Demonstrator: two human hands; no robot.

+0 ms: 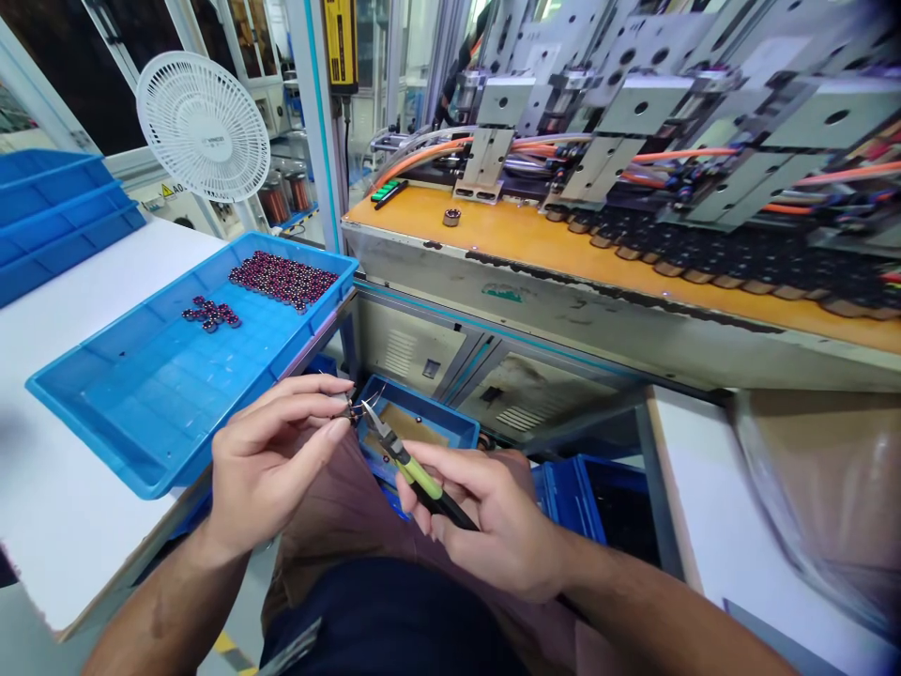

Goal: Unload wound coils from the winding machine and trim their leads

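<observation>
One cutter [404, 458], tip up-left toward coil [350, 410]

A single head-worn camera looks forward and steeply down, close above the lap, with the white tabletop's [84, 310] right edge near.

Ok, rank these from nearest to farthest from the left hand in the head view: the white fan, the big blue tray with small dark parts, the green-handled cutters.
1. Green-handled cutters, just right of the left hand, tips by its fingertips.
2. Big blue plastic tray, on the white table above the hand.
3. White round fan, far back, upper left.
</observation>
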